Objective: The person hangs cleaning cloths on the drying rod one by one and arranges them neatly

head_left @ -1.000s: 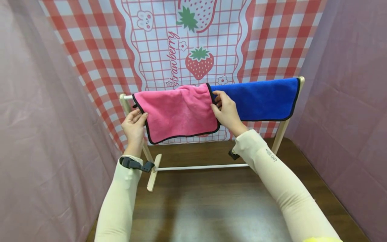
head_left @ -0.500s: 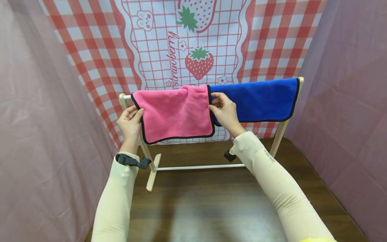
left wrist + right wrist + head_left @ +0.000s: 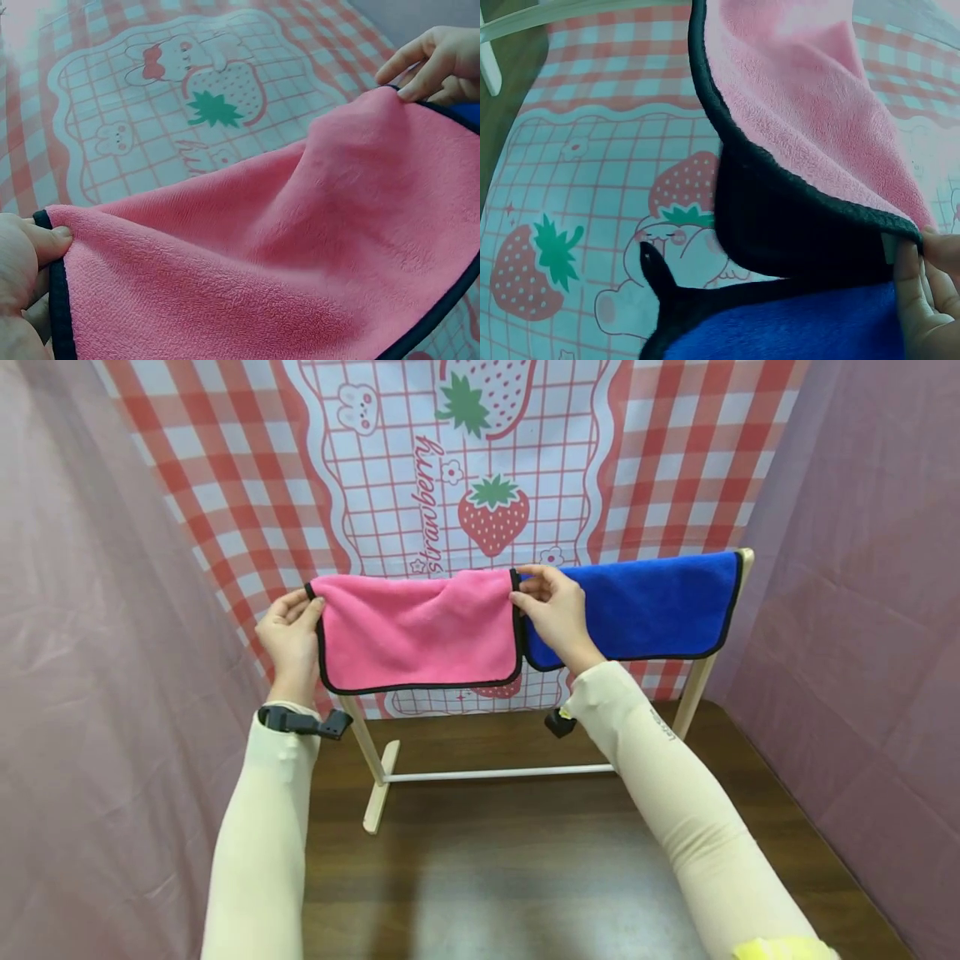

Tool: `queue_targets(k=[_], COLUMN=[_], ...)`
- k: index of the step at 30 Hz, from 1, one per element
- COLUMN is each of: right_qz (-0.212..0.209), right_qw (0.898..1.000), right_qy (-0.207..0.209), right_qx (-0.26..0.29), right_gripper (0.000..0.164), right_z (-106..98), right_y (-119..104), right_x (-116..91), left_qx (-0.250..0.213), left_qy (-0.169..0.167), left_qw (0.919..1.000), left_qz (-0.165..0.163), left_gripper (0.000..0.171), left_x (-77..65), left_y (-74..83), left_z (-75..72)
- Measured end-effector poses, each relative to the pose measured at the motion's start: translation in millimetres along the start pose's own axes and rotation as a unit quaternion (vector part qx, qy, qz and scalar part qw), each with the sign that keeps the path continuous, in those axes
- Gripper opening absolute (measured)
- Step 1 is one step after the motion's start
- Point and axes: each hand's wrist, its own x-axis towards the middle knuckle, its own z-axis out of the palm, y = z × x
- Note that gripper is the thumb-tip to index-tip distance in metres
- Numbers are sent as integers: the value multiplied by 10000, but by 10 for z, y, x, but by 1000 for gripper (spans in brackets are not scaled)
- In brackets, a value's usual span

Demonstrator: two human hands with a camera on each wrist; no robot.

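A pink towel (image 3: 420, 635) with black edging drapes over the upper bar of a wooden rack, its front flap hanging down. My left hand (image 3: 290, 631) pinches its left edge near the top, thumb in front, as the left wrist view also shows on the pink cloth (image 3: 225, 277). At the opposite edge my right hand (image 3: 553, 614) pinches the black border between thumb and fingers. Right beside that hand hangs a blue towel (image 3: 660, 606), also black-edged, covering the right half of the bar. In the right wrist view the blue towel's corner loop (image 3: 656, 270) sticks out below the pink one.
The rack's left foot (image 3: 381, 789) and lower white bar (image 3: 495, 773) stand on a brown wooden table (image 3: 480, 860). Behind hangs a strawberry-print checked cloth (image 3: 390, 468). Pink curtains (image 3: 112, 693) close in both sides.
My left hand has moved left and up, drawing the pink towel's left edge outward and raising its lower hem. The right hand has shifted slightly up and left along its edge.
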Motion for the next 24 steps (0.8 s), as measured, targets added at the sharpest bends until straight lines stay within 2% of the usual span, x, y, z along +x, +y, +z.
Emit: queue_targets(k=[9, 13, 16, 20, 24], right_qz=[186, 122, 100, 246, 373], right_qw=[9997, 9999, 9995, 9985, 9983], right_qy=[38, 6, 2, 49, 53], right_qx=[172, -18, -297, -481, -441], right_gripper=[30, 26, 25, 26, 26], right_z=[-57, -80, -93, -96, -80], right_y=[-10, -31, -44, -36, -25], right_x=[133, 151, 146, 134, 118], left_qx=[668, 980, 1428, 2062, 2226], left_qy=[285, 349, 319, 227, 178], left_qw=[9973, 9945, 9891, 9774, 9728], left_qz=[84, 95, 153, 407, 609], left_gripper=[16, 15, 20, 25, 27], left_x=[140, 177, 191, 192, 186], left_y=[108, 110, 94, 61, 45], left_z=[-12, -30, -46, -82, -114])
